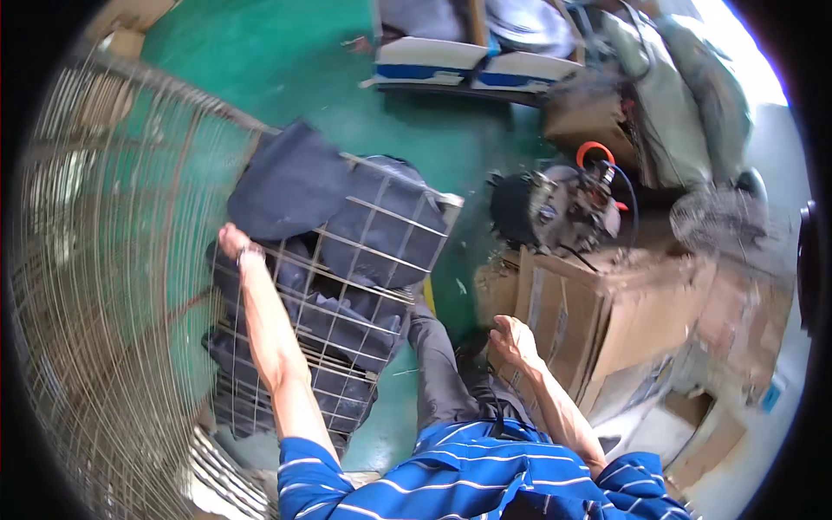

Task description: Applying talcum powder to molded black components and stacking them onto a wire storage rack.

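A wire-mesh cage cart stands in front of me on the left, packed with dark grey, flexible-looking sheet pieces. On its top far corner lies one loose dark grey sheet, tilted and partly over the wires. My left hand is closed at the near left corner of this sheet; whether it grips the sheet or a wire behind it is hidden. On the right, my right hand hangs in a loose fist beside a cardboard box, with nothing seen in it.
A tall wire-mesh panel rises along the left. Large cardboard boxes stand close on my right, with a blurred metal machine part behind them. Blue-and-white bins and pale green sacks stand at the far side of the green floor.
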The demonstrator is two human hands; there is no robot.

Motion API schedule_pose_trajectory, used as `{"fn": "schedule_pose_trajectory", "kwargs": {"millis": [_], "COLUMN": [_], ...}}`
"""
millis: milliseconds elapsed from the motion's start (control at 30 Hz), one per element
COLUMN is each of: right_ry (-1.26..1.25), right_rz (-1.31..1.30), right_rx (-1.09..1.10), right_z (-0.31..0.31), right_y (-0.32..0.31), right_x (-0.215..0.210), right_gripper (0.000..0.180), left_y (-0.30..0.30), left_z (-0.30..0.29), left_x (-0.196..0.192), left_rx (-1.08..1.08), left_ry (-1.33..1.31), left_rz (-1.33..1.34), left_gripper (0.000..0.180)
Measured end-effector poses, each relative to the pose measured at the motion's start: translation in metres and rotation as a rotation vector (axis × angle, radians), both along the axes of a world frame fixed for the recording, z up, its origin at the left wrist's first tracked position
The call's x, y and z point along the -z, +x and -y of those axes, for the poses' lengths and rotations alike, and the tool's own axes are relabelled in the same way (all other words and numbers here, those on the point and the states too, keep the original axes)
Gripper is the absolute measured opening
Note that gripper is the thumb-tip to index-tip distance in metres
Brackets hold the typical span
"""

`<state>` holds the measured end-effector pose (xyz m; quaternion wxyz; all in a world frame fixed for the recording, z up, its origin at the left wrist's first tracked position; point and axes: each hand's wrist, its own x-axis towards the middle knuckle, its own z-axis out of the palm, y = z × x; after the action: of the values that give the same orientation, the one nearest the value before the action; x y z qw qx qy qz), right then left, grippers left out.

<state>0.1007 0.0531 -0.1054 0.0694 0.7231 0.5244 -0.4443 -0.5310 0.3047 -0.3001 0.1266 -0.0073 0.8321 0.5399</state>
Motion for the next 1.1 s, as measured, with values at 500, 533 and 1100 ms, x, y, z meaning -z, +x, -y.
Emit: {"fn": "schedule_pose_trajectory", "kwargs": {"millis": [500,533,1100], "right_ry": [0.397,0.347,-0.024], "right_rz": [0.590,0.583,0.703], "right_rx": [1.219,1.404,1.475], "right_z": [0.458,0.495,0.769], "right_y": [0.307,0.325,0.476], "right_x": [-0.091,-0.092,-0.093], "right_gripper": [0.029,0.030,0.024], "left_y": [0.389,0.389,0.559], "left_z": [0.348,0.362,0.451], "left_x": [-0.086,-0.082,-0.208], "left_rx": [0.854,0.941,1.468], "left_ry": [-0.476,-0.508,-0.558], "left_rz": [0.486,0.556,0.402], "left_gripper": [0.053,0.042,0.041]}}
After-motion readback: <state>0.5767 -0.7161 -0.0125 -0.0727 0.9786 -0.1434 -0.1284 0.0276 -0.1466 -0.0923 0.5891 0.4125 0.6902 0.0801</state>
